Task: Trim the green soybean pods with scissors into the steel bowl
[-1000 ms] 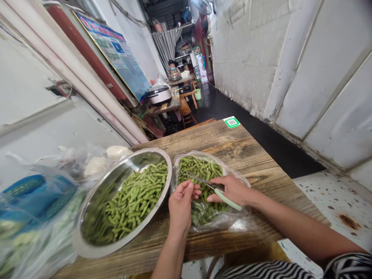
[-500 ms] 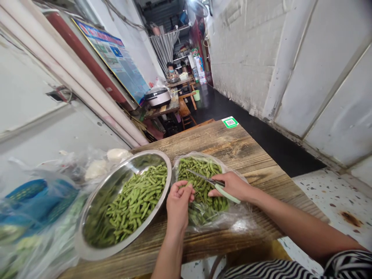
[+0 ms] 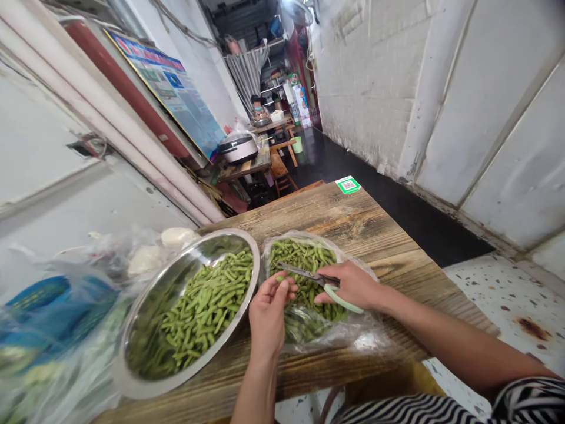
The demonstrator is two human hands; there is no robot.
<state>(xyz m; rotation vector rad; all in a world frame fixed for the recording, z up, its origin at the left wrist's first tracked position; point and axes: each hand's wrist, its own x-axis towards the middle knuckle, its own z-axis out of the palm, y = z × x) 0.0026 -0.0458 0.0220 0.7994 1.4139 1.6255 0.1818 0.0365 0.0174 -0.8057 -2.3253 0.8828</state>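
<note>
Between the thumb and fingers of my left hand (image 3: 270,306) is a green edamame pod (image 3: 279,279), mostly covered by the fingertips. My right hand (image 3: 351,288) is closed around a pair of scissors (image 3: 304,271) with pale green handles. Their blades point left, with the tips just above the pod. Under both hands lies a clear plastic bag (image 3: 353,337) full of edamame pods (image 3: 304,253). To the left of my left hand, a wide steel bowl (image 3: 140,330) holds a heap of edamame pods (image 3: 212,300).
Everything stands on a wooden table (image 3: 388,247) with a green QR-code card (image 3: 348,185) at its far corner. Plastic bags and a blue basket (image 3: 44,306) crowd the left side. Farther back, an electric cooker (image 3: 238,148) sits on another table.
My left hand has shifted slightly left with the pod. The scissors' tips have moved a little down and left, nearer to the left fingertips. The bowl and bag stay put.
</note>
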